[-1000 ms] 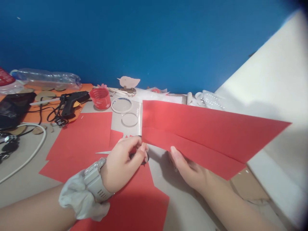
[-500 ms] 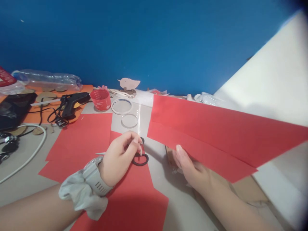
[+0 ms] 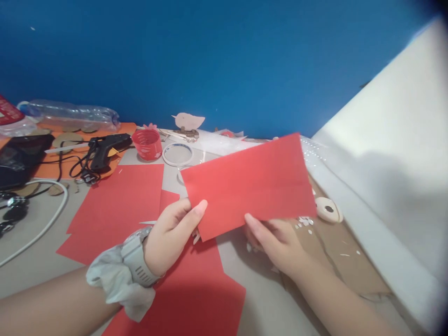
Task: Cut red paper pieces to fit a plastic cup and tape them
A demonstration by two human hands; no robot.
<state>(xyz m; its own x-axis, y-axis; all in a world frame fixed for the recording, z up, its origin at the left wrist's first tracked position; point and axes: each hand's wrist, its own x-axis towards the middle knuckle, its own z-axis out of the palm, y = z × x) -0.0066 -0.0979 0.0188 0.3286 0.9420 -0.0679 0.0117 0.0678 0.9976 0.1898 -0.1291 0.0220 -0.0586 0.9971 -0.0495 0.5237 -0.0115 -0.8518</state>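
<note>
A sheet of red paper (image 3: pixel 252 182) is held up and tilted above the table, between both hands. My left hand (image 3: pixel 177 233) pinches its lower left corner, thumb on the near face. At the bottom edge, my right hand (image 3: pixel 275 242) grips the sheet with its thumb in front and its fingers behind. Under my left hand lie more red paper sheets (image 3: pixel 119 200), overlapping on the table. A scissors blade (image 3: pixel 147 222) pokes out left of that hand; the handles are hidden behind the hand and the held sheet.
Back left are a black glue gun (image 3: pixel 105 151) on orange paper, a red cup (image 3: pixel 147 144) and a clear plastic bottle (image 3: pixel 72 114). Rings of tape (image 3: pixel 177 155) lie behind the held sheet. At right, cardboard (image 3: pixel 336 247) carries paper scraps and a white rounded object (image 3: pixel 329 210).
The red paper has swung left and now looks smaller and folded over. My left hand, over the scissors before, has taken hold of its left corner. My right hand keeps its grip.
</note>
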